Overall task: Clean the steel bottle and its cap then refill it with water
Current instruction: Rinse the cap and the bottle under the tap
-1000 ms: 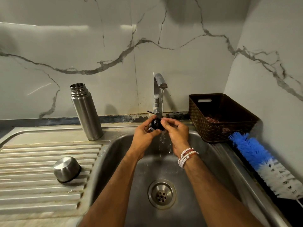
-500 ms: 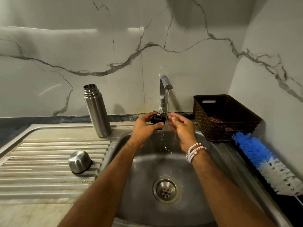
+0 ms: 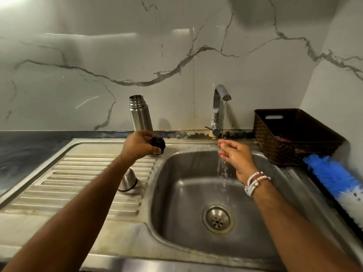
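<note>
The steel bottle (image 3: 140, 113) stands upright and uncapped against the back wall, on the sink's rear ledge. My left hand (image 3: 137, 145) grips a small black stopper (image 3: 157, 143) just in front of the bottle's base, over the drainboard's right end. The steel cup cap (image 3: 128, 180) lies upside down on the drainboard, partly hidden by my left forearm. My right hand (image 3: 235, 156) is held under the running tap (image 3: 221, 107), fingers loosely curled, holding nothing, with water falling past it.
Below the tap, the steel sink basin (image 3: 182, 193) has a drain (image 3: 218, 218) at its centre. A ribbed drainboard (image 3: 74, 183) lies left of it. A brown woven basket (image 3: 290, 136) and a blue-and-white bottle brush (image 3: 334, 178) sit on the right.
My left hand carried the black stopper left, away from the water stream, to near the bottle's base. My right hand let go of it and stayed under the tap.
</note>
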